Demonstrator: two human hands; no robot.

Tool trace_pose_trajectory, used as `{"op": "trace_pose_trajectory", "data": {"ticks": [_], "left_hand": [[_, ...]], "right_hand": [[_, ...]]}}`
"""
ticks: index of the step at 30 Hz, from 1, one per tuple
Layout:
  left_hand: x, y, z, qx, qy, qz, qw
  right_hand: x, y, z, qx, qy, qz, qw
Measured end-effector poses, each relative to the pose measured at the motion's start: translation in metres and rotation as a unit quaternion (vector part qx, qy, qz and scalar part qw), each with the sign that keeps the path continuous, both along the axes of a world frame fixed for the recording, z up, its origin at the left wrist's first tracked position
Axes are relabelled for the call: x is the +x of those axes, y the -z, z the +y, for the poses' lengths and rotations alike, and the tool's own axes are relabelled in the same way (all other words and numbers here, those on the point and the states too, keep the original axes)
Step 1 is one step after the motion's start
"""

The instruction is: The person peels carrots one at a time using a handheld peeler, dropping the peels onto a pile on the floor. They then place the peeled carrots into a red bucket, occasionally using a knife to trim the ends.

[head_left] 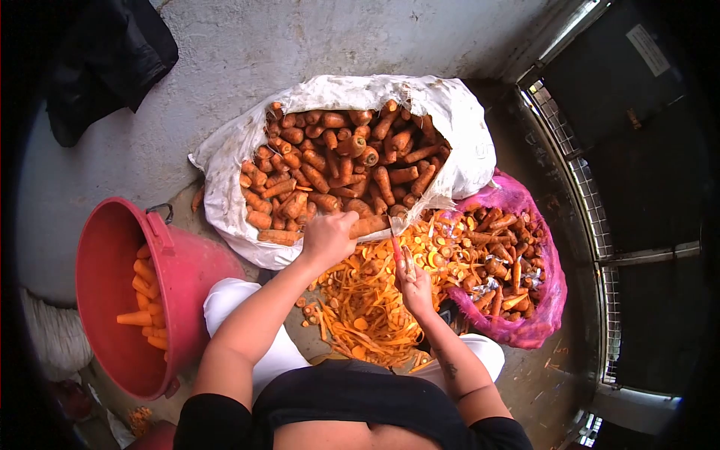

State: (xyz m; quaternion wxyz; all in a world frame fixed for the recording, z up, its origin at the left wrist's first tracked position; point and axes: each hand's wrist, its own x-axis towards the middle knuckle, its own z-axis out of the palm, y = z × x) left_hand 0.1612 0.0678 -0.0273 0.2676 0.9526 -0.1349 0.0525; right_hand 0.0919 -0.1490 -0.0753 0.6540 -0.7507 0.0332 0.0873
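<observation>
My left hand is closed around one end of an unpeeled carrot, held level at the front edge of the white sack. My right hand grips a small red-handled knife, its pale blade at the carrot's right end. The blade's exact shape is hard to make out. Just beyond my hands, the open white sack lies full of unpeeled carrots. Below them, between my legs, spreads a heap of orange peelings and round cut ends.
A red bucket lies tipped at the left with peeled carrots inside. At the right sits a pink mesh sack of smaller, darker carrots. A grey wall rises behind; a dark gate stands far right.
</observation>
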Motion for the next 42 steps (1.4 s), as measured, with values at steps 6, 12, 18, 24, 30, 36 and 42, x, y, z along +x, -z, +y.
{"op": "trace_pose_trajectory", "data": {"ticks": [6,12,18,24,30,36,42], "left_hand": [[0.003,-0.001,0.0,-0.002,0.02,0.083,0.996],[-0.003,0.002,-0.005,-0.025,0.045,0.021,0.998],[-0.01,-0.04,-0.014,-0.333,0.045,0.161,0.928],[-0.008,-0.03,-0.002,-0.452,0.164,0.254,0.839],[-0.001,-0.02,0.003,-0.661,0.053,0.429,0.613],[0.005,-0.001,0.001,-0.703,-0.075,0.472,0.527],[-0.006,0.008,-0.009,-0.638,-0.09,0.511,0.569]], "right_hand": [[-0.002,0.007,-0.007,-0.013,-0.004,0.017,1.0],[-0.009,0.006,-0.014,-0.022,-0.001,0.096,0.995],[-0.037,0.095,-0.05,-0.397,-0.033,0.117,0.91],[-0.061,0.118,-0.074,-0.5,-0.031,0.226,0.835],[-0.042,0.107,-0.085,-0.536,-0.066,0.186,0.821],[0.022,0.02,-0.066,-0.183,-0.045,0.09,0.978],[0.033,-0.038,-0.044,-0.087,-0.085,0.011,0.993]]}}
